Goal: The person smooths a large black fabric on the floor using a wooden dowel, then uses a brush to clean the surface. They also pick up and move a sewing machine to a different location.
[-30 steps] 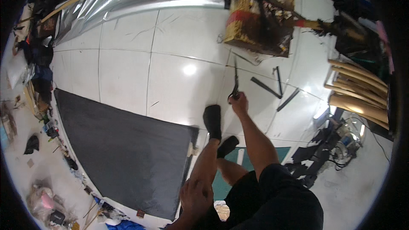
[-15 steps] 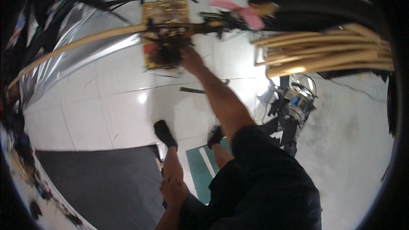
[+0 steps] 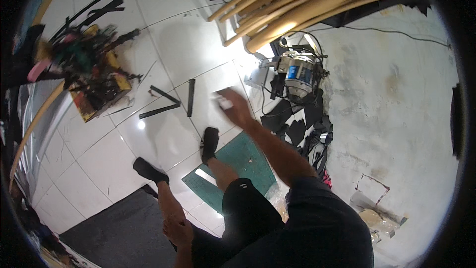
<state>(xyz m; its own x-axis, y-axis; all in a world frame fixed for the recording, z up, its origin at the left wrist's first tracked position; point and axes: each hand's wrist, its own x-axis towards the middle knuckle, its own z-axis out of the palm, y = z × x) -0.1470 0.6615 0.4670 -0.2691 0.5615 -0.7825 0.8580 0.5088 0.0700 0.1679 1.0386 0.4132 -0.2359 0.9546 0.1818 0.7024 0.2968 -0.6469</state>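
My right hand (image 3: 237, 110) is held out over the white tile floor, between a dark strip (image 3: 191, 98) and a motor. Its fingers are closed around something small, white and dark, too blurred to name. On my bent left leg rests my left hand (image 3: 177, 231), its fingers laid over the knee with nothing in them. To the far left stands a yellow box (image 3: 83, 106) under a cluttered heap of dark, green and red pieces (image 3: 87, 54). Two more dark strips (image 3: 166, 97) meet at an angle on the tiles.
A motor (image 3: 300, 77) with cables sits at the right, above black scraps (image 3: 302, 129). Long tan rolls (image 3: 317, 0) lie at the top. Below are a green mat (image 3: 248, 156) and a dark grey sheet (image 3: 114, 228). A long tan strip (image 3: 37, 124) bends along the left.
My right hand has left the cluttered heap by the yellow box and come back toward the motor. The view has turned right, so the box now appears farther left. My left hand stays on the leg.
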